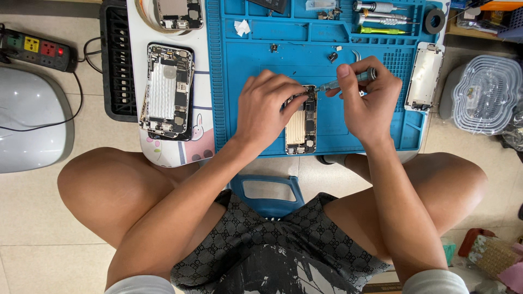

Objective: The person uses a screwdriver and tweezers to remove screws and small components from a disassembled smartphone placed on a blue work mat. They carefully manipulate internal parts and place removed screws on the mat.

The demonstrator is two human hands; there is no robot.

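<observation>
An opened phone body [302,128] with its innards exposed lies on a blue work mat [245,98]. My left hand [267,109] rests on the phone's left and upper edge, holding it down. My right hand [368,100] grips a small screwdriver [348,80] whose tip points left onto the phone's top end, near my left fingertips. Small loose parts [332,56] lie on the mat just beyond the phone.
A second opened phone [167,90] lies on a white board left of the mat, a third [178,13] further back. A detached screen [424,76] lies at the mat's right edge. More screwdrivers [381,19] sit at the back. Power strip [38,49] far left.
</observation>
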